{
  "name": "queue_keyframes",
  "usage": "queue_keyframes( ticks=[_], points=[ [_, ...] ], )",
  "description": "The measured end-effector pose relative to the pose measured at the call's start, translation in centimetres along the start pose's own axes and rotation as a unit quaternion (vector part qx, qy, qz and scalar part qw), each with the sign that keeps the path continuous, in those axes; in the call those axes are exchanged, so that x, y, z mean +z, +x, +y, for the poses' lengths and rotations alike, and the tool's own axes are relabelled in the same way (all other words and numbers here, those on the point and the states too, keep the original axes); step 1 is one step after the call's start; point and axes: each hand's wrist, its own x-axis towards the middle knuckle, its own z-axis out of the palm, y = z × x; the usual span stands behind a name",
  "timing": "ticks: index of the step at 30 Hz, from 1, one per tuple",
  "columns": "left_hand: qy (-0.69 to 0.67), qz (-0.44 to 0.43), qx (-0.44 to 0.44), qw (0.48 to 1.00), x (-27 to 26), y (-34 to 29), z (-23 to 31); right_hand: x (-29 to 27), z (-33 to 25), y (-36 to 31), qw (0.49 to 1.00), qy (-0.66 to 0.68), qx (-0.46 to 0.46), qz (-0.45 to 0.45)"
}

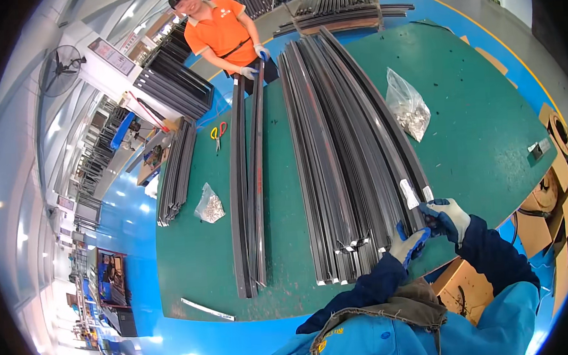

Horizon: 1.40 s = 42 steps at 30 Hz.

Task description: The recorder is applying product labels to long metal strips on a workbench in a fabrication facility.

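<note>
The gloved right hand point(452, 219) grasps the near end of the rightmost dark bar point(395, 136), close to the table's near edge. The left hand point(408, 245) has bent fingers at that end; cannot tell whether they grip. Open green table point(487, 141) extends right, past a bag point(411, 114); a narrower gap separates the stack point(332, 168) from two bars point(239, 199) left.

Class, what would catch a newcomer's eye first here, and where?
A wide bundle of long dark bars runs down the middle of the green table, with the person's gloved left hand and right hand at its near right corner. A co-worker in an orange shirt stands at the far left.
</note>
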Motion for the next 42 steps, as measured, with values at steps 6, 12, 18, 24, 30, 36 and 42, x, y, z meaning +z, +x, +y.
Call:
queue_keyframes(
  ticks=[6, 12, 18, 24, 30, 36, 42],
  points=[
    [0.026, 0.036, -0.03, 0.999, 1.3, -1.2, 2.2, -0.2, -1.4, -0.4, 1.0, 0.014, 0.019, 0.001],
    [0.028, -0.01, 0.004, 1.0, 0.9, -1.2, 2.6, 0.5, -0.6, -0.5, 0.998, 0.059, 0.016, 0.015],
    [0.001, 0.01, 0.01, 1.0, 1.6, -2.1, 3.5, 1.4, -0.1, -1.1, 0.996, 0.086, 0.002, 0.004],
    [-0.013, 0.052, -0.032, 0.998, 1.6, -2.4, 4.2, 3.1, 0.6, -3.3, 0.994, 0.082, -0.06, 0.025],
    [-0.115, -0.023, -0.024, 0.993, 1.1, -2.3, 4.1, 5.3, 1.9, -5.0, 0.985, 0.131, -0.09, 0.062],
    [-0.114, -0.051, -0.043, 0.991, 0.1, -1.6, 3.5, 5.8, 2.6, -6.7, 0.979, 0.097, -0.146, 0.108],
    [-0.218, -0.125, -0.09, 0.964, 3.2, -3.8, 6.9, 4.7, 2.2, -6.8, 0.955, 0.039, -0.257, 0.141]
  ],
)
